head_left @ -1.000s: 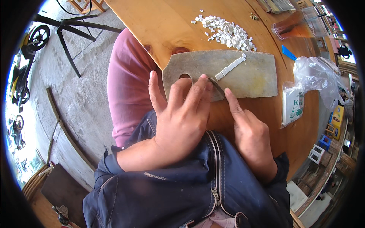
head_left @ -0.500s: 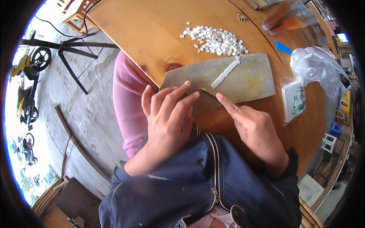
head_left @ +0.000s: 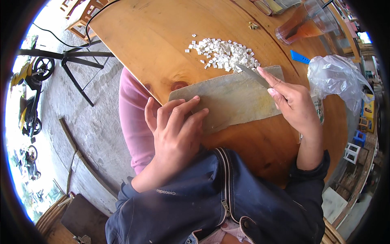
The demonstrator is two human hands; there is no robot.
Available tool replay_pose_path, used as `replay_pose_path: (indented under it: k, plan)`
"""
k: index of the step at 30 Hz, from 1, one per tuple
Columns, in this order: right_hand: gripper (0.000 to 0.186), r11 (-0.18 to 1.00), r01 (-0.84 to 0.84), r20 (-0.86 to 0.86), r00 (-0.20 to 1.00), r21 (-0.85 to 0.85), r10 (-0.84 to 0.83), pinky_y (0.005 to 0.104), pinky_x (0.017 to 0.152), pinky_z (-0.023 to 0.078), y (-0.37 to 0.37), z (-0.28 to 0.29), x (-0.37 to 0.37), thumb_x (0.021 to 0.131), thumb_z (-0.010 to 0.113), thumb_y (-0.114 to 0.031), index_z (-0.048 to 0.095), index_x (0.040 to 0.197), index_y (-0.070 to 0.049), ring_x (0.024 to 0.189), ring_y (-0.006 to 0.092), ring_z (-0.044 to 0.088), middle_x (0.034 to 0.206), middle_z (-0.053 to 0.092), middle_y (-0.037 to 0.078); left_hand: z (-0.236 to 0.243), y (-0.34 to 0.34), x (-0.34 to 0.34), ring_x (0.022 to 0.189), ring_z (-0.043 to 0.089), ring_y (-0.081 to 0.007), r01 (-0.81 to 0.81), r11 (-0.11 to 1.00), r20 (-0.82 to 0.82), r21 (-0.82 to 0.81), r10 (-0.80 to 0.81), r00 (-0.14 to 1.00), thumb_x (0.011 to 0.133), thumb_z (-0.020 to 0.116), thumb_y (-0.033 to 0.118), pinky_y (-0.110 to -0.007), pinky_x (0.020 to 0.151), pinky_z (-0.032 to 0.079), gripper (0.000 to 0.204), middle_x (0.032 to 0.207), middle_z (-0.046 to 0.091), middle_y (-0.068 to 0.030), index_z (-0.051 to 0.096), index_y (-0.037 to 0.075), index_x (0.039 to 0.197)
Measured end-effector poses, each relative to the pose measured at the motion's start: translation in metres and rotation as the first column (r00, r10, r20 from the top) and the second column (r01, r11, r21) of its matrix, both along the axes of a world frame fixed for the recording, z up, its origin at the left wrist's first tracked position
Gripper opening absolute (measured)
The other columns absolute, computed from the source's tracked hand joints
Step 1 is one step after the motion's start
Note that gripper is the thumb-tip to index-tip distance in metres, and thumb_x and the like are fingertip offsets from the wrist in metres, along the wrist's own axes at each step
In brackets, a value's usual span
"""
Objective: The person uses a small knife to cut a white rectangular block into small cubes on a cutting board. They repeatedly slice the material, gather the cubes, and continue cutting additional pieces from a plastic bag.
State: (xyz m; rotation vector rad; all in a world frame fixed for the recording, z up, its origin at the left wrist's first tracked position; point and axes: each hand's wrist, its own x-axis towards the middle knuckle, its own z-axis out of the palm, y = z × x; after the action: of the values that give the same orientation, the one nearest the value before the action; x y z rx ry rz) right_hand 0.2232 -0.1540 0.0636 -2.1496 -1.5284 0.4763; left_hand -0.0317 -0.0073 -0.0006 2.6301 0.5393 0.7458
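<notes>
Gripping a knife (head_left: 256, 76), the right hand (head_left: 298, 105) in the head view is raised over the right part of a worn grey board (head_left: 235, 101), its fingers closed about the handle and the index finger stretched out along the blade. The blade slants up and to the left, with its tip at the lower edge of a loose heap of small white pieces (head_left: 223, 51); whether it touches them cannot be told. The heap lies on the wooden table (head_left: 146, 36) just beyond the board's far edge, a few pieces scattered to its left.

The left hand (head_left: 172, 128) is laid over the board's left end, back uppermost, its fingers open and loosely parted; what may be under the palm is hidden. A yellowish stain marks the board toward its right end.

Farther right on the table stand or lie a tall glass (head_left: 302, 28) of reddish-brown drink, a blue object (head_left: 300, 57), a crumpled clear plastic bag (head_left: 335, 77) and a white packet (head_left: 318, 109) mostly hidden behind the right hand and wrist. A leg in pink cloth (head_left: 132, 118) shows beside the table's left edge, above a grey floor (head_left: 89, 134), with a black tripod (head_left: 65, 57) standing near it.
</notes>
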Motion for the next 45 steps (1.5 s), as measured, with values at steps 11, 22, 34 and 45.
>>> replay_pose_path:
  k: [11,22,34,45]
  plan:
    - [0.040,0.987,0.131,-0.311,0.946,0.097,-0.095,0.0323,0.060,0.049,-0.048,-0.011,-0.021,0.093,0.063,0.004,0.067,0.133,-0.002,0.059,0.0196,0.057,0.094,0.073,0.018,0.032,0.033,0.046,0.104,0.064,-0.0283,0.257,0.966,0.038,-0.001,-0.257,0.966,0.075,0.074,0.000,-0.054,0.105,0.043,0.030,0.113,0.069,-0.0060,0.073,0.009,0.103]
    - [0.047,0.959,0.055,-0.107,0.994,0.279,-0.025,0.0418,0.065,0.051,-0.055,-0.046,-0.034,0.097,0.063,-0.007,0.059,0.144,-0.011,0.069,0.0327,0.066,0.080,0.065,0.016,0.071,-0.010,0.199,0.091,0.068,-0.0338,0.707,0.707,-0.003,-0.020,-0.708,0.707,0.087,0.065,0.003,-0.043,0.081,0.054,0.016,0.099,0.072,-0.0132,0.073,0.004,0.101]
    - [0.050,0.979,0.068,-0.152,0.988,0.193,-0.038,0.0444,0.063,0.050,-0.057,-0.042,-0.032,0.098,0.061,-0.009,0.054,0.148,-0.012,0.067,0.0338,0.065,0.078,0.066,0.017,0.058,-0.067,0.301,0.068,0.070,-0.0156,0.292,0.594,-0.415,-0.750,-0.766,0.491,0.090,0.063,0.006,-0.032,0.063,0.054,0.024,0.084,0.076,-0.0088,0.075,0.003,0.110]
    - [0.019,0.947,0.041,-0.043,0.999,0.320,-0.029,0.0482,0.072,0.053,-0.057,-0.054,-0.028,0.094,0.064,-0.009,0.065,0.112,-0.002,0.083,0.0406,0.068,0.088,0.068,0.022,0.057,-0.100,0.274,0.100,0.075,-0.0286,0.479,0.831,-0.509,-0.282,-0.553,0.660,0.083,0.076,0.013,-0.039,0.083,0.060,0.020,0.102,0.077,-0.0148,0.078,0.004,0.100]
